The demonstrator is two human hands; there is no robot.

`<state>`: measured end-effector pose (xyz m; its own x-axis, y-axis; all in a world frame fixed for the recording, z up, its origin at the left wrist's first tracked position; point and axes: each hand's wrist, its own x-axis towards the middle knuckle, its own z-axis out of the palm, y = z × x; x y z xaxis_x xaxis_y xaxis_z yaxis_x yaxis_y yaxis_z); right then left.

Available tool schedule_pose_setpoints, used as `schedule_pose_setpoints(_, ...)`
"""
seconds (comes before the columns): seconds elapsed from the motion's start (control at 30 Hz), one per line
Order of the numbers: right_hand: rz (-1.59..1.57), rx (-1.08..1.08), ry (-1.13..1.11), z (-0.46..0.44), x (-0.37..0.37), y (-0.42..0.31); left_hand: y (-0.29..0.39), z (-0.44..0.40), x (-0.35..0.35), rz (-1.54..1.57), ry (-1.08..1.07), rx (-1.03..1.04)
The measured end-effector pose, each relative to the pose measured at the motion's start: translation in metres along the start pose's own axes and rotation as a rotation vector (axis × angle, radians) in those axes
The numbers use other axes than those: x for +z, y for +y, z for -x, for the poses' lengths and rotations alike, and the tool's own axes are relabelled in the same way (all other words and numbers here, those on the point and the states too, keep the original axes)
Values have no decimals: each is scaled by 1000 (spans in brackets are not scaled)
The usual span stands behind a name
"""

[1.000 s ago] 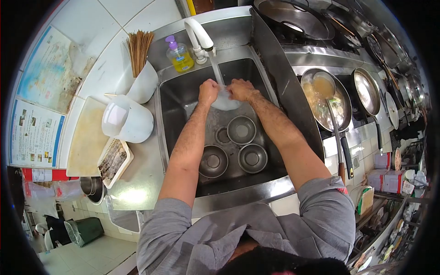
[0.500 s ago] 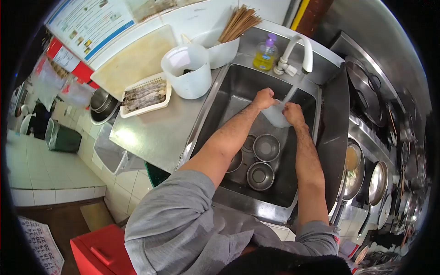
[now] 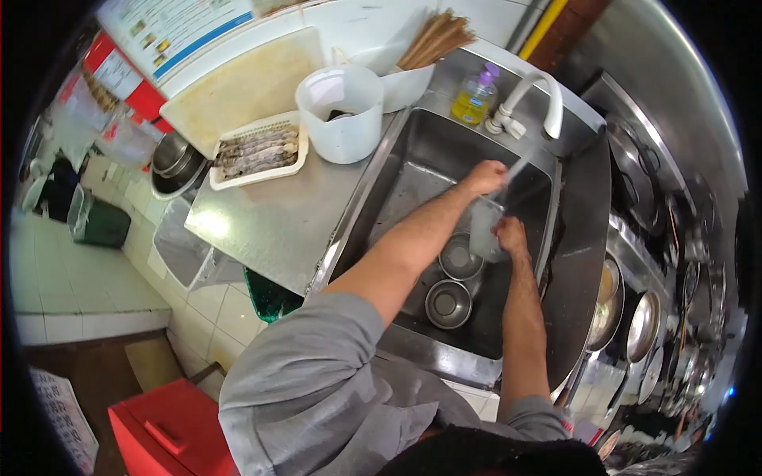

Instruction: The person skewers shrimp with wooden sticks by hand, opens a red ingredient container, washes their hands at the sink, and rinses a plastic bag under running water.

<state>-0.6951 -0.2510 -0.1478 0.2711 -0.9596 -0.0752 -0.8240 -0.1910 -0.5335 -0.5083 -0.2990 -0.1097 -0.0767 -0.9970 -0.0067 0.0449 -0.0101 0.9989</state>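
Observation:
Water runs from the white faucet (image 3: 548, 107) into the metal sink (image 3: 397, 186). My left hand (image 3: 486, 177) is closed in the stream; what it holds, if anything, is too blurred to make out. Lower and to the right, my right hand (image 3: 510, 235) is closed on the edge of a translucent whitish container (image 3: 484, 228), which hangs tilted over the bowls. Under it a metal bowl (image 3: 458, 260) is partly covered, and another metal bowl (image 3: 448, 305) lies nearer on the sink floor.
Left of the sink are a white bucket (image 3: 341, 131), a white tray (image 3: 255, 176) of greyish seafood and a cutting board (image 3: 262, 87). A soap bottle (image 3: 475, 99) stands behind the sink. Pans (image 3: 643, 325) sit at the right, and a red box (image 3: 171, 428) at the lower left.
The view has swung, so the sink appears further right. My hands have moved apart, the right one lower with the translucent container, which now hangs below the stream over the bowls.

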Motion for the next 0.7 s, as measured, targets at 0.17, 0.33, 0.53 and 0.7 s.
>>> schedule_pose_setpoints(0.17, -166, 319, -135, 48, -25, -18, -56, -2, -8, -729, 76, 125)
schedule_pose_setpoints(0.33, -307, 280, -87, 69, -18, -4, 3, 169, -102, 618, 322, -95)
schedule_pose_setpoints(0.53, -275, 221, -146, 87, -15, -20, 26, 244, -224, 1004, 603, 236)
schedule_pose_setpoints(0.7, -248, 193, -167, 88, -22, -34, 46, 269, -236, 871, 762, 160)
